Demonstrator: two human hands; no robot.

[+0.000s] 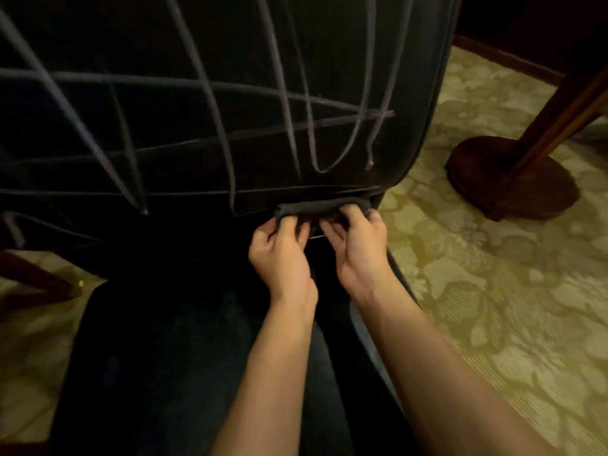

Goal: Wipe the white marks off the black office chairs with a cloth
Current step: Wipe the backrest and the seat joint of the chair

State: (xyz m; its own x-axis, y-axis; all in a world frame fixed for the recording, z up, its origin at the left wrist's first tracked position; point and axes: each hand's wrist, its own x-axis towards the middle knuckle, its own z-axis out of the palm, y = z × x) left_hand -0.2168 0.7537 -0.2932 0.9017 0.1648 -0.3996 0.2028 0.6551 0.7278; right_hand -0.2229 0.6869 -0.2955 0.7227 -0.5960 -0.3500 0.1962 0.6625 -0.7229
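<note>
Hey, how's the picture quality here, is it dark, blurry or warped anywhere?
Head view: dim, warm light; the black chair back and seat merge into near-black, so only the white marks stand out. The dark cloth that the left hand and right hand hold barely separates from it. Slight softness throughout. Wide-angle bending curves the chair's edge; the patterned carpet is brightest.

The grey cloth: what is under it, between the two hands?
Under the cloth only the dark chair shows. The left hand and right hand grip its lower edge. Whether marks lie beneath is hidden.
</note>
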